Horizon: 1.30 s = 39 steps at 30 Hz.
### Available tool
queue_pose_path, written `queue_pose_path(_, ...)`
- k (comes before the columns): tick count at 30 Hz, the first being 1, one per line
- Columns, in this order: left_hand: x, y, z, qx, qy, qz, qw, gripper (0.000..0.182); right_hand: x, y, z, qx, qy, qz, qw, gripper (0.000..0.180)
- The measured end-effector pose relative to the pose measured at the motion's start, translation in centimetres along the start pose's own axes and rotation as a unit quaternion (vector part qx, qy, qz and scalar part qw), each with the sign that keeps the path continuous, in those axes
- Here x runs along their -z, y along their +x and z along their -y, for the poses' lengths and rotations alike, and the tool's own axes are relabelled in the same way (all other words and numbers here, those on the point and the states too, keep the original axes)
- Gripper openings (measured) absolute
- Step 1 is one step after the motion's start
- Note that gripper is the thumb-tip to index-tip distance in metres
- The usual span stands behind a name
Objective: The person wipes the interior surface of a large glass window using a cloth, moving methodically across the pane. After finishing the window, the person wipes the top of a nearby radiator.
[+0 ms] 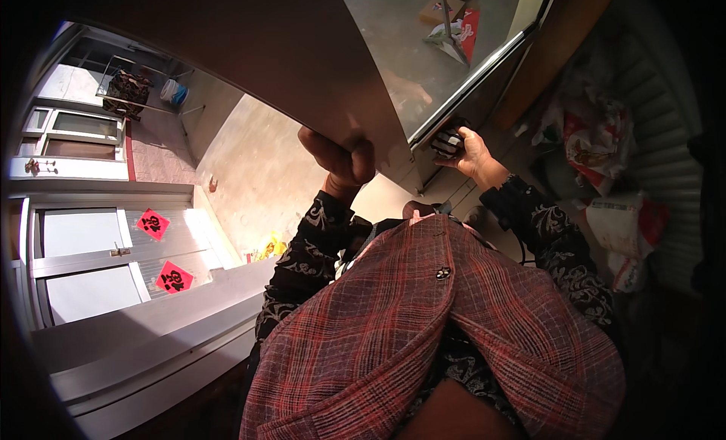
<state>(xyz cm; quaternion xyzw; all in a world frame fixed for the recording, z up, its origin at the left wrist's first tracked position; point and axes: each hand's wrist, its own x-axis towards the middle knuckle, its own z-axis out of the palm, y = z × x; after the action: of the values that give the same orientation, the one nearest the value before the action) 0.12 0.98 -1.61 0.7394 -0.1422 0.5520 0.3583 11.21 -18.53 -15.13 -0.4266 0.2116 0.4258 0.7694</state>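
My left hand (343, 159) is curled around the lower edge of a dark brown door panel (272, 60), which slants across the top of the view. Its fingertips are partly hidden. To the right of it, my right hand (475, 156) pinches a crumpled black-and-white striped thing (450, 140), seemingly a cloth, close to the lower end of a metal-edged frame (482, 80). A glass pane (391, 20) lies between the brown panel and that frame, with a faint hand reflection on it.
Printed plastic bags (595, 142) and a white-and-red sack (618, 224) are at the right. Left lies a sunlit courtyard floor (238, 156), with a white door (85, 241) bearing red paper diamonds (174, 277). A drying rack (153, 105) and bucket (174, 92) stand farther off.
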Motion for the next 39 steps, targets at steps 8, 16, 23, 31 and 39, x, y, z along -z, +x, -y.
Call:
queue_pose_path(8,0.4,-0.2,0.3,0.022,-0.011,0.007,1.000,0.061,-1.5,0.6,-3.7,-0.173,-0.097,0.083,0.977,0.027)
queue_pose_path(16,0.9,-1.0,1.0,0.017,0.016,-0.009,1.000,0.064,-1.5,-1.0,1.0,0.051,0.007,0.003,0.999,0.015)
queue_pose_path(23,1.6,-1.0,1.3,0.023,0.039,0.019,0.999,0.065,-0.4,1.1,9.1,0.387,-0.111,-0.090,0.911,0.039)
queue_pose_path(31,2.2,-2.3,1.9,0.071,0.081,-0.018,0.994,0.065,-1.3,-3.9,1.6,0.544,-0.511,0.023,0.666,0.058)
queue_pose_path(39,3.8,-3.7,2.8,0.136,0.112,-0.036,0.984,0.073,-3.3,-3.7,3.3,0.552,-0.605,0.244,0.520,0.049)
